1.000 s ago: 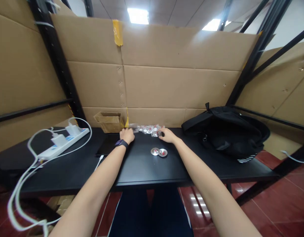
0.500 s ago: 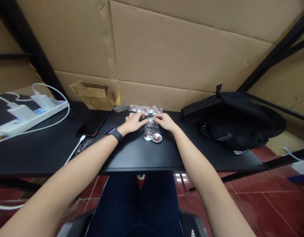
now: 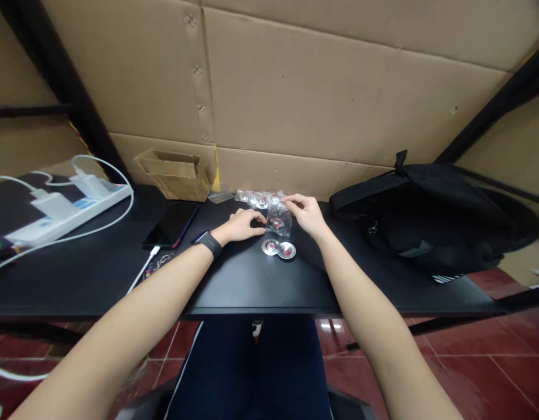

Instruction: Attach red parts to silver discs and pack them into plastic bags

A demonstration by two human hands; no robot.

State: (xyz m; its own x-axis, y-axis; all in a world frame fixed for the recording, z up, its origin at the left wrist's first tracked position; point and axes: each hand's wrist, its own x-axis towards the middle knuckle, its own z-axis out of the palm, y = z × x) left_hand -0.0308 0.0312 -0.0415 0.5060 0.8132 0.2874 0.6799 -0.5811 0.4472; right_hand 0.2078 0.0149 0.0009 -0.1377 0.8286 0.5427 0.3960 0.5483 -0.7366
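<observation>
A clear plastic bag [image 3: 280, 224] with a shiny disc and something red inside lies on the black table in front of me. My right hand [image 3: 305, 213] pinches the bag's upper right edge between thumb and fingers. At the bag's left side is my left hand [image 3: 245, 226], thumb and forefinger apart; its fingertips are close to the bag, and I cannot tell if they touch. Nearer to me lie two bare round metal discs with red centres, a left one [image 3: 269, 247] and a right one [image 3: 287, 251], edges meeting. Behind, several bagged discs [image 3: 261, 201] form a row.
Left of my hands are a phone [image 3: 170, 225], a keyring [image 3: 162, 262] and a white power strip [image 3: 68, 217] with cables. A cardboard box [image 3: 175, 175] stands at the back by the cardboard wall [image 3: 296, 87]. A black bag [image 3: 436, 221] rests on the right.
My left hand has moved apart from the right hand, its fingers spreading. The plastic bag shows more openly, with my right hand at its upper right. The camera view has shifted slightly.
</observation>
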